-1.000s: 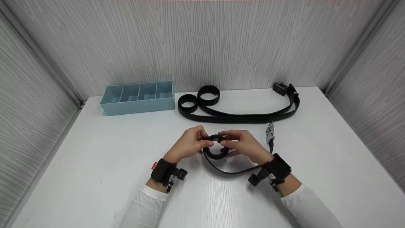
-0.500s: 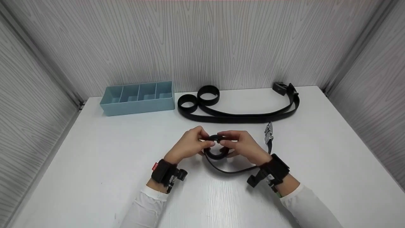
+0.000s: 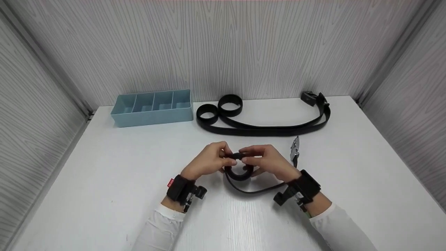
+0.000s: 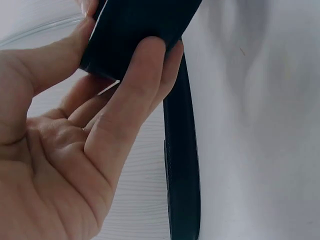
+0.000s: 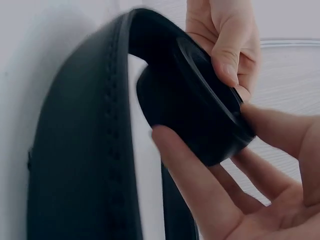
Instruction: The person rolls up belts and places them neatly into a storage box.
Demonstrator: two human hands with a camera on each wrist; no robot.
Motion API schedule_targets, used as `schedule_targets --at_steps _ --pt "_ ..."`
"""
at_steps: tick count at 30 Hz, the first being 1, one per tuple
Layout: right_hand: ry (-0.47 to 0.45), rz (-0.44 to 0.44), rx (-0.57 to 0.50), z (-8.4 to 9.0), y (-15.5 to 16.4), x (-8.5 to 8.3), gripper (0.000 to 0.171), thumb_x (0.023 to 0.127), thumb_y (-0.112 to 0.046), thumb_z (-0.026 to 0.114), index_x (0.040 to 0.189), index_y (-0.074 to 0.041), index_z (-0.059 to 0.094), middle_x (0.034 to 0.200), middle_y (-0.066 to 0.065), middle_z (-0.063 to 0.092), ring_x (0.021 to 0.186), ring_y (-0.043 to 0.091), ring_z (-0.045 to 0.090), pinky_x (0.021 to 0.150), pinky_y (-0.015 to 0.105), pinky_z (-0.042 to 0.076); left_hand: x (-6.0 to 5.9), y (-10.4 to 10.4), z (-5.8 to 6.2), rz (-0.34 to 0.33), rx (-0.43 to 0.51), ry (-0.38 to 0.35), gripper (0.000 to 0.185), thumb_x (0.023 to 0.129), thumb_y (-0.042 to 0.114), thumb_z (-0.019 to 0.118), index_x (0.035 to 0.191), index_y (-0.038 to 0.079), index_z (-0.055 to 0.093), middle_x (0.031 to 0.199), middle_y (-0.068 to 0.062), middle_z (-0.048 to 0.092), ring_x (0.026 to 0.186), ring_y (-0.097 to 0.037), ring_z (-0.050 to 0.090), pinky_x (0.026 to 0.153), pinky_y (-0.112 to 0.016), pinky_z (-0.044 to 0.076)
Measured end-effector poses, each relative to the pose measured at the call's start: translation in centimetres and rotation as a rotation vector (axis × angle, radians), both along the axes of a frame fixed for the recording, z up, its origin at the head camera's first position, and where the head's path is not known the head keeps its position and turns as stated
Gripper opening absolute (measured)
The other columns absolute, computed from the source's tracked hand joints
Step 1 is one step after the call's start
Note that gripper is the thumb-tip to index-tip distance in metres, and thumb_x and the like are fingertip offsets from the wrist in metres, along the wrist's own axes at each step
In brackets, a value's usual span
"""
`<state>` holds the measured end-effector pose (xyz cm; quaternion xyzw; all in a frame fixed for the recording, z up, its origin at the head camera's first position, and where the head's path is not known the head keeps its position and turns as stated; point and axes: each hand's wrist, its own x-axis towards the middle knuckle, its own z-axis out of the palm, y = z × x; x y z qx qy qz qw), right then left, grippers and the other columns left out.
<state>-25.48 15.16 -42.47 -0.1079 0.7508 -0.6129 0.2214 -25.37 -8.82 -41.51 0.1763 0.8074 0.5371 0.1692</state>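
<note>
Between the two hands a black leather belt (image 3: 239,176) is wound into a small coil, its loose tail curving to the right across the table. The left hand (image 3: 209,162) grips the coil's left side, thumb on the near face; in the left wrist view its fingers curl round the wide strap (image 4: 135,35). On the opposite side the right hand (image 3: 270,162) holds the coil between thumb and fingers. The right wrist view shows stitching along the edge of the belt's outer strip (image 5: 85,130). A silver buckle (image 3: 294,148) at the tail's end lies beyond the right wrist.
A blue tray with several compartments (image 3: 153,116) stands at the back left. Two more black belts, partly rolled (image 3: 258,131), lie along the back, with a dark buckle (image 3: 308,97) at their right end. Pale wood-grain walls (image 3: 223,48) border the white table (image 3: 104,184).
Both hands have tipped the coil slightly, so its far rim looks narrower, and they sit a touch lower. The silver buckle has turned and shifted slightly left.
</note>
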Motion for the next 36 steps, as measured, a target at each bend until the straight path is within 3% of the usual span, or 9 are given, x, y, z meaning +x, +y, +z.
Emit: schedule_targets --at_steps 3,6,14,19,28,36 --pt "0.001 0.023 0.015 0.02 0.02 -0.01 0.047 0.097 -0.015 0.075 0.139 0.000 0.063 0.137 0.017 0.064 0.104 0.033 0.071 0.072 0.043 0.065 0.00 0.00 -0.10 -0.013 -0.006 -0.013 0.021 0.095 0.012 0.077 0.107 0.002 0.063 0.099 -0.010 0.077 0.086 -0.019 0.073 0.068 -0.036 0.063" --pt "-0.004 0.008 -0.006 0.01 -0.05 -0.03 0.047 0.098 -0.014 0.074 0.140 0.001 0.062 0.137 0.018 0.064 0.104 0.031 0.071 0.073 0.043 0.065 0.02 0.04 -0.22 0.019 -0.009 -0.022 0.024 0.095 0.014 0.078 0.110 0.003 0.063 0.103 -0.010 0.076 0.086 -0.019 0.074 0.068 -0.035 0.063" --pt "-0.029 -0.113 -0.125 -0.07 -0.10 -0.04 0.044 0.099 -0.012 0.072 0.140 -0.003 0.062 0.126 0.017 0.069 0.100 0.026 0.072 0.073 0.042 0.065 -0.06 0.27 -0.51 0.116 0.019 0.002 0.027 0.097 0.018 0.077 0.112 0.003 0.060 0.108 -0.011 0.074 0.086 -0.018 0.072 0.069 -0.033 0.063" --pt "-0.030 -0.097 -0.127 0.00 0.07 0.04 0.047 0.099 -0.014 0.073 0.142 -0.001 0.060 0.132 0.018 0.066 0.104 0.028 0.071 0.076 0.043 0.064 -0.11 0.27 -0.60 0.094 0.041 0.013 0.023 0.097 0.014 0.076 0.110 0.002 0.061 0.103 -0.012 0.077 0.084 -0.017 0.072 0.068 -0.035 0.064" --pt "0.014 0.013 0.006 0.36 0.16 0.17 0.048 0.098 -0.014 0.074 0.142 -0.002 0.061 0.142 0.016 0.062 0.108 0.033 0.070 0.074 0.044 0.065 0.03 0.22 -0.36 0.017 -0.013 0.012 0.020 0.097 0.015 0.076 0.108 0.005 0.063 0.109 -0.012 0.077 0.090 -0.017 0.073 0.067 -0.032 0.061" --pt "-0.012 -0.079 -0.078 0.05 -0.10 0.06 0.048 0.098 -0.012 0.074 0.143 -0.001 0.060 0.135 0.017 0.066 0.103 0.027 0.071 0.074 0.043 0.065 -0.11 0.40 -0.62 0.080 0.031 -0.011 0.027 0.097 0.016 0.076 0.114 0.004 0.061 0.121 -0.016 0.072 0.096 -0.021 0.072 0.065 -0.035 0.064"
